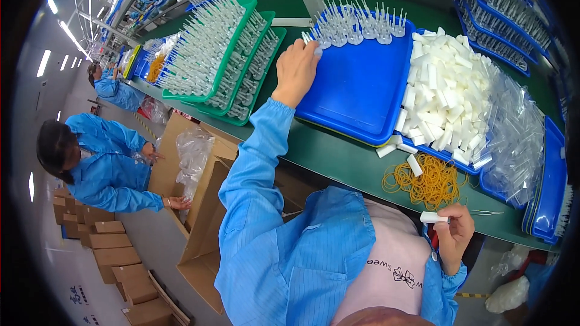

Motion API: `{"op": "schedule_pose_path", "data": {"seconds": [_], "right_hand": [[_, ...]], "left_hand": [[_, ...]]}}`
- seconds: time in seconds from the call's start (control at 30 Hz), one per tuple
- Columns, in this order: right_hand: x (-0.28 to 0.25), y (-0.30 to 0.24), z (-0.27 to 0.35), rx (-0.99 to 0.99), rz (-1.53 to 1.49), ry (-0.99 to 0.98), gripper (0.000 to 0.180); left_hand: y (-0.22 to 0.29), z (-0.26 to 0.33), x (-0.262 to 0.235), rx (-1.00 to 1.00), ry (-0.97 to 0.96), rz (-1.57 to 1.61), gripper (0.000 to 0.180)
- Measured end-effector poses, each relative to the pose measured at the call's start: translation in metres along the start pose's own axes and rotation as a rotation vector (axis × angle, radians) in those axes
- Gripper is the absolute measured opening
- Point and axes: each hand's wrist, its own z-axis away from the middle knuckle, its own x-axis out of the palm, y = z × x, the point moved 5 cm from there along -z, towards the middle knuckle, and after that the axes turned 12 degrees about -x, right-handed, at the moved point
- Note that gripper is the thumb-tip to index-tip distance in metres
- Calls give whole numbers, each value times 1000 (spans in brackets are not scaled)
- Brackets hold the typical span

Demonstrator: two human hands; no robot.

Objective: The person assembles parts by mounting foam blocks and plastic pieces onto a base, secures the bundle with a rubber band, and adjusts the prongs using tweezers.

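Observation:
My left hand point(296, 71) is at the far left corner of a blue tray point(353, 93), its fingers pinched on a clear plastic piece with a thin stem. Rows of similar clear stemmed pieces point(354, 35) stand upright along that tray's far side. Near the table's front edge, my right hand point(456, 232) grips a short white cylinder point(433, 217) between thumb and fingers. Thin metal tweezers point(487, 212) stick out beside that hand; whether it holds them too, I cannot tell. Just beyond lies a heap of yellow rubber bands point(430, 181).
Stacked green trays point(238, 60) of stemmed pieces stand at left. White cylinders point(447, 87) and clear plastic sleeves point(513, 127) are heaped at right, by an upright blue tray point(547, 181). A co-worker point(109, 160) reaches into an open carton point(199, 205) on my left.

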Motion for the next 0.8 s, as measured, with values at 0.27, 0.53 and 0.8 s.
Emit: {"op": "schedule_pose_path", "data": {"seconds": [0.27,0.53,0.8], "right_hand": [[-13,10,-3,166,-166,238,11],[-33,39,-23,81,-366,289,18],[-31,43,-25,90,-543,365,16]], "left_hand": [[122,97,-92,94,-610,1155,19],[188,163,-67,16,-1110,1629,17],[210,163,-48,-9,-1047,1543,17]]}}
